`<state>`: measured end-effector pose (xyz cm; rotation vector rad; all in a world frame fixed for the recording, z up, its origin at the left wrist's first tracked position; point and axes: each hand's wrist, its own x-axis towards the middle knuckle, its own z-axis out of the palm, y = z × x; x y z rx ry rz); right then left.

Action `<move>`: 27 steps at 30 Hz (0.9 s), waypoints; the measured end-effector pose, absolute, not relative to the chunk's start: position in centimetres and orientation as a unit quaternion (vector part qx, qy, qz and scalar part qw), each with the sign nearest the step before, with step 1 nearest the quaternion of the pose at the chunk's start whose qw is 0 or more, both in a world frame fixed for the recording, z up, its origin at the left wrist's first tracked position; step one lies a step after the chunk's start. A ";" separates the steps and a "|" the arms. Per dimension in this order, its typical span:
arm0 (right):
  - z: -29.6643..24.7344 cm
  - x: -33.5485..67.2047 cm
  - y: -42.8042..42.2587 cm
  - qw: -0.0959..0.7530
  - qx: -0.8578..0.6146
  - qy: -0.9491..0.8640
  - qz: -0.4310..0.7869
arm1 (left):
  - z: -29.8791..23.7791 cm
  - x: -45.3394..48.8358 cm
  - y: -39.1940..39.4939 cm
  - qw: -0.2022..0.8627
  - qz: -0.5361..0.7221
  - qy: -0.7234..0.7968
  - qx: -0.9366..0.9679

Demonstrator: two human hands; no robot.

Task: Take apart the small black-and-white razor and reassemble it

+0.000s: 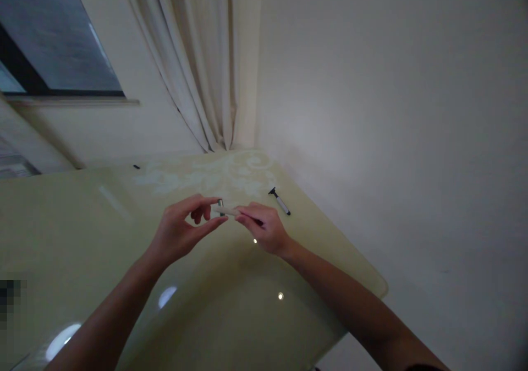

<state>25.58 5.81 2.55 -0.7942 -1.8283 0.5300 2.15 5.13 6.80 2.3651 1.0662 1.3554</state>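
Note:
Between the thumb and index finger of my left hand is a small, dark, metallic-looking piece, gripped at its two ends. My right hand pinches a thin, whitish strip-like thing. The strip's far end overlaps the metallic piece, but whether they touch I cannot tell. Both things are too small and dim to name. Just beyond my right hand, a razor with a black head and a grey-and-black handle lies on the table.
The glossy, pale green table has a corner at the right, close to the plain wall. A small black object lies near its far edge. Behind hang long curtains, with a window at the upper left.

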 end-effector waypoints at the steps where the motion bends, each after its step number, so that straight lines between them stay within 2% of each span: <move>1: 2.6 25.6 5.8 0.515 -0.334 -0.758 0.220 | 6.7 2.2 5.2 0.106 0.459 0.361 0.805; 27: 2.2 26.0 6.3 0.499 -0.321 -0.764 0.256 | 6.3 1.5 5.4 0.104 0.453 0.365 0.807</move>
